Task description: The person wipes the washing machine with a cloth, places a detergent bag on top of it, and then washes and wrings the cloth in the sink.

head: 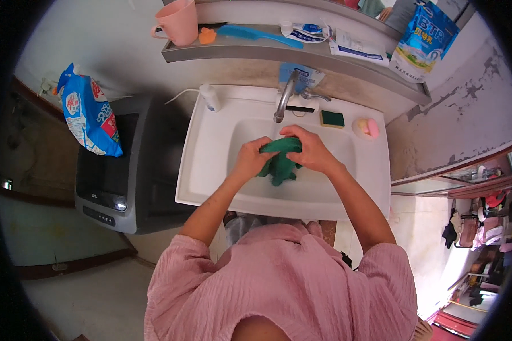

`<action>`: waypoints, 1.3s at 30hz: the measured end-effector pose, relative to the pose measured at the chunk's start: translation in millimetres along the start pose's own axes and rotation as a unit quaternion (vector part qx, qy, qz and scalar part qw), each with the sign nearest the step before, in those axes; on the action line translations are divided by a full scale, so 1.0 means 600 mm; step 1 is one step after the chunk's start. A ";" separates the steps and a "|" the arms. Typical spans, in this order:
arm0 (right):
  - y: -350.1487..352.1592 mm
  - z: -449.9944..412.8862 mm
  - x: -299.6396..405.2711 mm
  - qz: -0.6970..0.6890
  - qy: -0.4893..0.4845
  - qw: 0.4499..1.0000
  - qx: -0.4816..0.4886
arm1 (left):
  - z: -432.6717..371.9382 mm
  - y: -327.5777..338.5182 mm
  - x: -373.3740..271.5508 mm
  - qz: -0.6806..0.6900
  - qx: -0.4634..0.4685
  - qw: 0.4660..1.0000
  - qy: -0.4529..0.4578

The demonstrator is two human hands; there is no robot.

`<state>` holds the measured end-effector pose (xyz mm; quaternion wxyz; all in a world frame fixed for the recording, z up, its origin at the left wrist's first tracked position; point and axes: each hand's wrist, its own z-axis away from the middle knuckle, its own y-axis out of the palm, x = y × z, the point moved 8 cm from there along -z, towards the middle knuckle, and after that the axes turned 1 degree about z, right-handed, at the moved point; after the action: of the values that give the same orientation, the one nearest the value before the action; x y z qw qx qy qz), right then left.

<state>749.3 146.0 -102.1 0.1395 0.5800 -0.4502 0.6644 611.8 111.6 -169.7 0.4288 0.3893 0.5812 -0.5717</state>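
A wet-looking green cloth (283, 164) hangs bunched over the basin of the white washbasin (205, 170). My left hand (254, 157) grips its left side, with the thumb across the front. On the right side, my right hand (308, 149) is closed on the upper edge of the same cloth. Just above the hands is the spout of the metal faucet (285, 100), its lever to the right; whether water runs is hard to tell. The lower end of the cloth dangles inside the basin.
A white bottle (210, 98), a green sponge (332, 119) and pink soap in a dish (368, 128) stand on the washbasin's back rim. Above juts a metal shelf (239, 53) with a pink mug (178, 23) and blue comb (256, 34). Left, a washing machine (143, 170) carries a blue bag (89, 115).
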 end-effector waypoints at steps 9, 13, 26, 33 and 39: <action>-0.049 0.021 -0.158 0.153 0.057 0.977 -0.139 | -0.006 -0.082 -0.112 0.123 -0.088 0.987 0.063; -0.026 -0.016 -0.182 -0.021 0.054 0.971 -0.232 | -0.007 -0.081 -0.038 0.046 -0.130 0.990 0.008; 0.201 -0.009 -0.254 -0.203 0.337 0.918 0.054 | 0.069 -0.026 0.186 -0.134 -0.033 0.988 -0.076; 0.048 -0.004 -0.103 -0.380 0.113 0.915 0.074 | 0.027 0.028 0.252 0.035 -0.053 0.988 -0.142; 0.079 0.123 -0.309 -0.503 0.458 0.719 -0.142 | 0.021 0.087 0.117 0.044 -0.057 0.993 -0.089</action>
<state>816.5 125.9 -294.6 0.7229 0.3195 -0.0622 0.6095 638.4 98.9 -252.8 0.5253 0.3370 0.5544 -0.5506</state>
